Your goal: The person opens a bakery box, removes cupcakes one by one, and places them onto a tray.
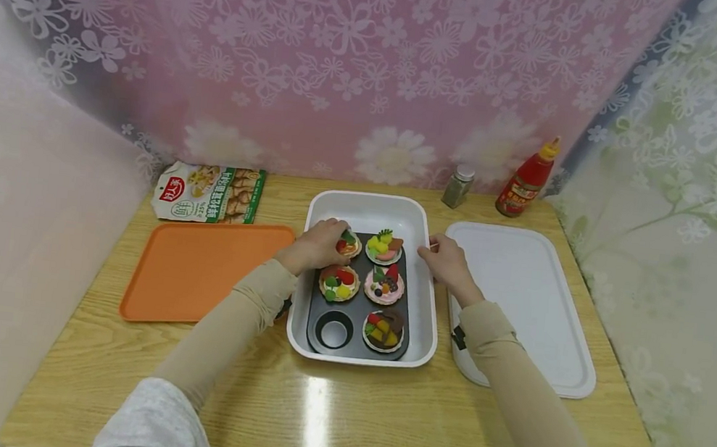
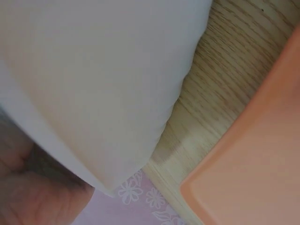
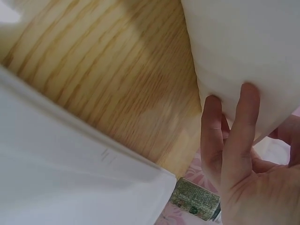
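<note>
Four fruit-topped tarts (image 1: 385, 284) sit in one dark muffin pan (image 1: 358, 307) inside one white rectangular tub (image 1: 366, 213); there the left hand (image 1: 318, 244) pinches a fifth tart (image 1: 351, 247), the right hand (image 1: 449, 264) grips the tub's right wall; one orange tray (image 1: 195, 275) lies left of the tub

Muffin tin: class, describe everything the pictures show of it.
The muffin tin is dark grey, looks like metal and has rounded corners. It rests, cups upward, inside the white tub, close to its near wall. Its cups form two columns of three: four hold tarts, while the near left cup is empty. At the far left, the left hand grips a fifth tart, hiding that cup and corner.
</note>
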### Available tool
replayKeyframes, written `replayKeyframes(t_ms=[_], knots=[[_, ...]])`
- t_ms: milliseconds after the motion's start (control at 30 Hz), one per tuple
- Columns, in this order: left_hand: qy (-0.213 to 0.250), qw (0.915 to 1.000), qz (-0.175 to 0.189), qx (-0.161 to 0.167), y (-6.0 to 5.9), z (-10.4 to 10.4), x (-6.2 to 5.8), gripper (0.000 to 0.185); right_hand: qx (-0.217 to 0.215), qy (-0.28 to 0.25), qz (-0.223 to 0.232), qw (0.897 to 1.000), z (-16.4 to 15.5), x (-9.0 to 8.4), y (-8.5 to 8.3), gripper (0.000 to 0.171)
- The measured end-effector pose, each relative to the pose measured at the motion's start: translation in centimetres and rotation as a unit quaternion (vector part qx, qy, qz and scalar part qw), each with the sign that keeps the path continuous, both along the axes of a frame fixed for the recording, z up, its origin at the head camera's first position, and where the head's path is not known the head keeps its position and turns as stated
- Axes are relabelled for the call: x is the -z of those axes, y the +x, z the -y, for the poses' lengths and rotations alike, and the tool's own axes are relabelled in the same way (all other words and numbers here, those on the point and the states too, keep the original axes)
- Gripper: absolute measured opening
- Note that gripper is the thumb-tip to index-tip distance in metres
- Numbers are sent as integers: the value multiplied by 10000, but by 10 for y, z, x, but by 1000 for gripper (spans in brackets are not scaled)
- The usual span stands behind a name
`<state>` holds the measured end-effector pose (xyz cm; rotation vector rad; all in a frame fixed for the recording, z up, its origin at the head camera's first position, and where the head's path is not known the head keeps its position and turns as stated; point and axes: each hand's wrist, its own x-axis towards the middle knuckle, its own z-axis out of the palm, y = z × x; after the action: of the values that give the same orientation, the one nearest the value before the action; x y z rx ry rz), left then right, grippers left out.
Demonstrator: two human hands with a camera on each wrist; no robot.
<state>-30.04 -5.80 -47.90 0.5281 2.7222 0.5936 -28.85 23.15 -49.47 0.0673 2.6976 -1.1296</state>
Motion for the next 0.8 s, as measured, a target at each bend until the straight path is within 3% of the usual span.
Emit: replayKeyframes(t_ms=[433,600,800], knots=[[160,9998,-51,44,-2,1,-1,61,-75,-55,88,9999,-1,-2,-3,37],[568,9983,-116,69,-6,6,0,56,-110,-117,96,9998,-1,-1,-4,36],[1036,9945,-133,1,-7,12,-9,59,-195,29,31,9998,-1,-1,-4,36]])
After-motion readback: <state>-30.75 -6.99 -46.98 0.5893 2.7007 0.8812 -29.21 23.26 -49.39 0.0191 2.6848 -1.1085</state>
